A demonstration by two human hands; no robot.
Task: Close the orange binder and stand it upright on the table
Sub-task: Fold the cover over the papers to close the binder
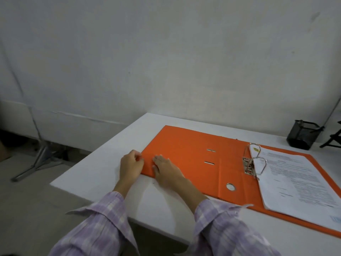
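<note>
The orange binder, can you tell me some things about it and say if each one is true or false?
1. The binder lies open and flat on the table. True.
2. The papers sit on the left half of the binder. False: they lie on the right half, by the rings.
3. Both hands are at the binder's left cover edge. True: the left hand is at the edge and the right hand rests flat on the cover.
4. The black cup stands on the binder. False: it stands on the table behind it.
5. The binder is standing upright. False: that step is not yet done.
</note>
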